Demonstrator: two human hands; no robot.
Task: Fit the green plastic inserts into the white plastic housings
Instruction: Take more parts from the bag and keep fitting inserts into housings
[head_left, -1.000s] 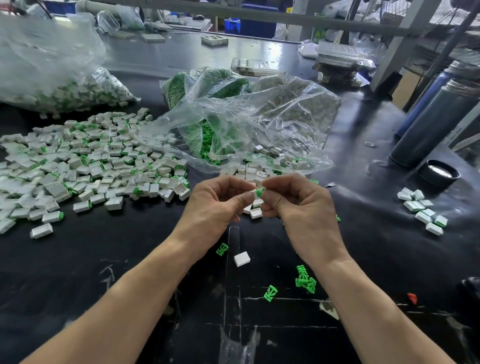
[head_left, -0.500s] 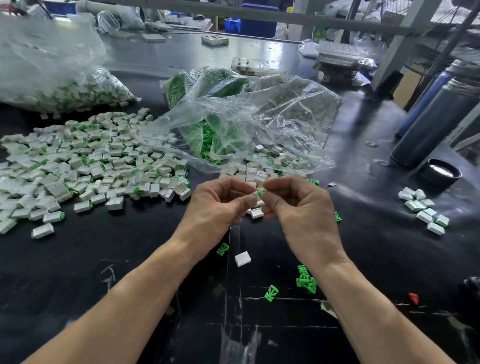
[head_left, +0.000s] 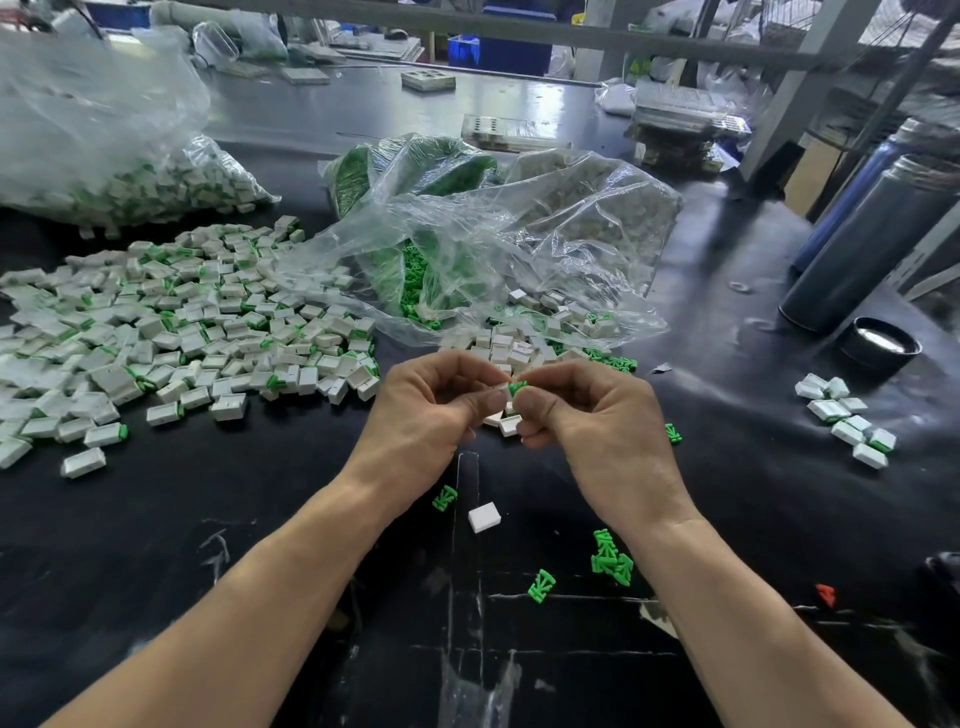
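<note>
Pinching a green insert (head_left: 517, 387) at the fingertips, the right hand (head_left: 597, 415) is meeting the left hand (head_left: 436, 410), which is closing on a white housing (head_left: 503, 387) above the desk (head_left: 260, 519); seemingly mid-fit; next comes aligning and pressing home.

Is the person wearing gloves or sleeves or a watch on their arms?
No. The left hand and the right hand are bare, with no gloves. Both forearms are uncovered as far as the picture shows, so no sleeves appear. No watch, ring or bracelet is visible.
</note>
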